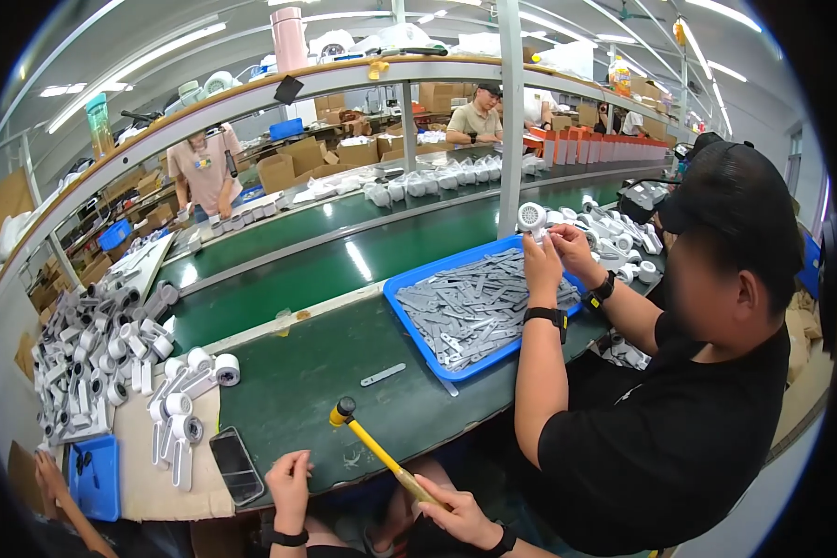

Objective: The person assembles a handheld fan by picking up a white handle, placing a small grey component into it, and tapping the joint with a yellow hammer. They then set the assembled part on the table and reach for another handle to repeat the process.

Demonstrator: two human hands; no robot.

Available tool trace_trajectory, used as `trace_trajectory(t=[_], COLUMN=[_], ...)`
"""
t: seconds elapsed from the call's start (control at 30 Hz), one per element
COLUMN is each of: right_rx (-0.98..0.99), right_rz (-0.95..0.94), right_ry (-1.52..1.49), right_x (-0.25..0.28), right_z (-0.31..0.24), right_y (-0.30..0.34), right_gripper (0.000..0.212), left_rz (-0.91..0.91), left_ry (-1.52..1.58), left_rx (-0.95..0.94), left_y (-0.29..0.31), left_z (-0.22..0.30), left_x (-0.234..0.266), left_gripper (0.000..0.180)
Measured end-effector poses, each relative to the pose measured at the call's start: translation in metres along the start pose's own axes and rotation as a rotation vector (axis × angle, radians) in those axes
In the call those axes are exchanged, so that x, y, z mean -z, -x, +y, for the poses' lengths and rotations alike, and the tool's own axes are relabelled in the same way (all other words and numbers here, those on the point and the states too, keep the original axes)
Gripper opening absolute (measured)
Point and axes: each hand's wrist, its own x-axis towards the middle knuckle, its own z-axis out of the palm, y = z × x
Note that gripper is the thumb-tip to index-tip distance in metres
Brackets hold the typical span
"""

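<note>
My right hand (pixel 458 517) grips the wooden lower end of a mallet with a yellow handle (pixel 378 448) and a black head (pixel 343 410). The mallet slants up to the left, its head over the green work table (pixel 293 391). At the table's front edge is my left hand (pixel 290 476), its fingers curled in loosely with nothing visible in them. Just left of that hand a smartphone (pixel 237 465) lies partly on a cardboard sheet (pixel 205 507). A single grey flat strip (pixel 383 375) rests on the table beyond the mallet head.
White handheld fans (pixel 179 423) lie on the cardboard, with a big heap (pixel 84 358) behind them. A blue tray (pixel 418 349) holds many grey strips. To my right a co-worker (pixel 660 400) holds a white fan head (pixel 531 218). Another person's hand (pixel 51 479) is near a small blue tray (pixel 108 502).
</note>
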Motion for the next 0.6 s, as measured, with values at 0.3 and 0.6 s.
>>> trace_trajectory(t=[0.3,0.6], right_rx=[0.285,0.192], right_rz=[0.074,0.028], right_ry=[0.061,-0.005], right_x=[-0.01,-0.017], right_z=[-0.007,-0.004], right_y=[-0.009,-0.007], right_gripper=[0.044,0.044], left_rz=[0.05,0.072], left_ry=[-0.444,-0.471], left_rx=[-0.316,-0.341], left_y=[0.005,0.005], left_z=[-0.002,-0.004], left_x=[-0.033,-0.032], left_gripper=[0.006,0.003])
